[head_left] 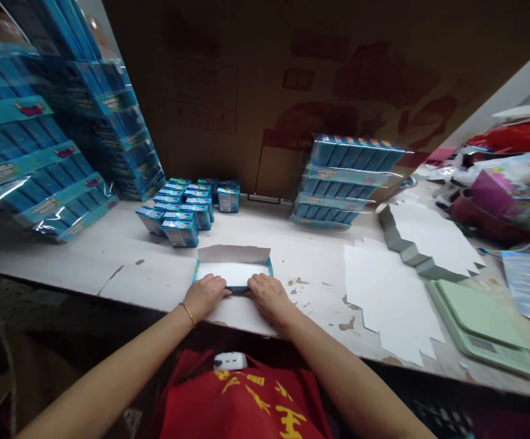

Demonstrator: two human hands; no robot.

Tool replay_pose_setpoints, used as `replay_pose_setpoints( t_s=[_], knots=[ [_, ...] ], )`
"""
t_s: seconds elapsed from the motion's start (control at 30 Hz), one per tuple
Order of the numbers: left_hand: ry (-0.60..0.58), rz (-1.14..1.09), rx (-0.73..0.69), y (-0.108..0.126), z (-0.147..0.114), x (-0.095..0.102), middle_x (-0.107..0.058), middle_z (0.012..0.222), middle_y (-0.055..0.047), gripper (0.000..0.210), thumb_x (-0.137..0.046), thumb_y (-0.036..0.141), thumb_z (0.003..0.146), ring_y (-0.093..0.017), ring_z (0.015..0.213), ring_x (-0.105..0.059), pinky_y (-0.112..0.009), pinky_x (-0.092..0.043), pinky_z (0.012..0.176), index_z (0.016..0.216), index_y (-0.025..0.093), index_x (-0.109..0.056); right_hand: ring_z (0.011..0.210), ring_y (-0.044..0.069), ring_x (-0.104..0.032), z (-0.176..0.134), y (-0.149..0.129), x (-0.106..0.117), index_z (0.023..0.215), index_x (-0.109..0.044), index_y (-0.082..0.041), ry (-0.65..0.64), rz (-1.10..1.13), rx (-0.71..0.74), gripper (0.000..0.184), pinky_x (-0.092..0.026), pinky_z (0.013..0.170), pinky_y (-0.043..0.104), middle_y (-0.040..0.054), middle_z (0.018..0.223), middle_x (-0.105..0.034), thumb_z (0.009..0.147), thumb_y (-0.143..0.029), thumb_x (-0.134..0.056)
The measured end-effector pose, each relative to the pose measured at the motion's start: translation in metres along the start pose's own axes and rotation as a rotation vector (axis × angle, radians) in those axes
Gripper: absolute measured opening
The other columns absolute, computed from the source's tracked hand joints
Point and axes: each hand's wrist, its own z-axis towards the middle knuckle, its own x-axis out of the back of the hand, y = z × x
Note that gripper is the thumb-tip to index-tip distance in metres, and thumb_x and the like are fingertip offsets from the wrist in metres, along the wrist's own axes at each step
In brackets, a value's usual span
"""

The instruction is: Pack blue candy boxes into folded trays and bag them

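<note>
As the left hand [207, 296] and right hand [269, 297] grip the front wall [237, 288] of a shallow card tray [234, 268], the step underway looks like folding and firming that edge. The tray rests near the front of the tabletop [246, 228], its back flap [234, 253] upright, with small blue boxes [181, 233] grouped behind it to the left. What comes next seems to call for even pressure at both front corners, keeping the wall square

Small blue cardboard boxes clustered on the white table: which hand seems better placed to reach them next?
Probably the left hand: it's nearer the boxes than the right hand, though both hold the open blue cardboard tray.
</note>
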Motion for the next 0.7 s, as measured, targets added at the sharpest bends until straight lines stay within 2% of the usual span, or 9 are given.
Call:
replay_pose_setpoints(
  t_s=[0.17,0.23,0.33,0.4,0.43,0.47,0.53,0.6,0.7],
  knots=[
    [-0.063,-0.042,0.069,0.013,-0.006,0.005,-0.057,0.079,-0.005,0.024,-0.039,0.034,0.085,-0.020,0.078,-0.051,-0.029,-0.040,0.064,0.079,0.016,-0.053,0.078,0.019,-0.052,-0.002,0.002,0.009,0.082,-0.054,-0.018,-0.075,0.063,0.006,0.019,-0.038,0.065,0.029,0.0050,0.081,-0.058,0.083,-0.035,-0.046],
    [-0.047,-0.096,0.035,0.016,-0.012,0.011,-0.057,0.082,-0.006,0.024,-0.043,0.036,0.083,-0.019,0.080,-0.051,-0.030,-0.040,0.068,0.079,0.016,-0.054,0.082,0.020,-0.052,0.005,0.008,0.023,0.087,-0.056,-0.017,-0.014,0.103,0.034,0.024,-0.039,0.071,0.030,0.0070,0.086,-0.059,0.082,-0.039,-0.047],
    [0.150,-0.178,0.086,0.006,-0.011,0.029,-0.054,0.102,-0.009,0.031,-0.044,0.042,0.081,-0.021,0.094,-0.048,-0.035,-0.038,0.082,0.093,0.015,-0.054,0.106,0.025,-0.043,0.028,0.025,0.046,0.113,-0.047,-0.016,0.173,0.108,-0.038,0.043,-0.034,0.086,0.036,0.0127,0.113,-0.051,0.078,-0.040,-0.053],
    [0.331,-0.220,0.222,-0.012,0.000,0.044,-0.048,0.118,-0.011,0.039,-0.037,0.042,0.084,-0.023,0.109,-0.041,-0.038,-0.032,0.092,0.109,0.015,-0.050,0.110,0.026,-0.042,0.042,0.037,0.052,0.119,-0.044,-0.018,0.099,0.089,-0.092,0.047,-0.034,0.087,0.037,0.0126,0.117,-0.050,0.076,-0.034,-0.057],
    [0.359,-0.253,0.281,-0.022,0.009,0.051,-0.044,0.124,-0.011,0.042,-0.032,0.041,0.086,-0.023,0.114,-0.038,-0.038,-0.028,0.095,0.115,0.015,-0.047,0.106,0.024,-0.046,0.047,0.041,0.051,0.116,-0.047,-0.020,0.016,0.088,-0.092,0.040,-0.036,0.085,0.035,0.0107,0.111,-0.055,0.077,-0.028,-0.055],
    [0.324,-0.302,0.311,-0.033,0.018,0.056,-0.044,0.126,-0.011,0.044,-0.026,0.039,0.087,-0.023,0.116,-0.037,-0.037,-0.027,0.097,0.118,0.014,-0.045,0.100,0.022,-0.051,0.049,0.045,0.048,0.110,-0.051,-0.023,-0.064,0.092,-0.079,0.033,-0.038,0.081,0.032,0.0080,0.103,-0.060,0.078,-0.022,-0.053],
    [0.084,-0.418,0.263,-0.053,0.035,0.060,-0.052,0.120,-0.009,0.047,-0.023,0.039,0.087,-0.023,0.112,-0.043,-0.033,-0.031,0.094,0.113,0.012,-0.051,0.092,0.017,-0.055,0.045,0.048,0.039,0.107,-0.054,-0.027,-0.145,0.108,-0.028,0.031,-0.041,0.077,0.027,0.0035,0.096,-0.063,0.080,-0.013,-0.045],
    [-0.146,-0.499,0.156,-0.066,0.044,0.057,-0.062,0.106,-0.005,0.042,-0.034,0.041,0.083,-0.020,0.100,-0.052,-0.027,-0.038,0.086,0.102,0.015,-0.060,0.099,0.016,-0.053,0.037,0.049,0.030,0.115,-0.049,-0.026,-0.127,0.161,0.061,0.036,-0.040,0.080,0.025,0.0028,0.109,-0.058,0.082,-0.014,-0.040],
    [-0.287,-0.455,0.016,-0.071,0.047,0.047,-0.063,0.104,-0.002,0.036,-0.048,0.039,0.077,-0.016,0.093,-0.057,-0.020,-0.040,0.079,0.104,0.018,-0.059,0.101,0.014,-0.051,0.031,0.051,0.025,0.117,-0.048,-0.021,-0.112,0.244,0.147,0.033,-0.039,0.083,0.023,0.0042,0.116,-0.054,0.088,-0.023,-0.032]
  ],
)
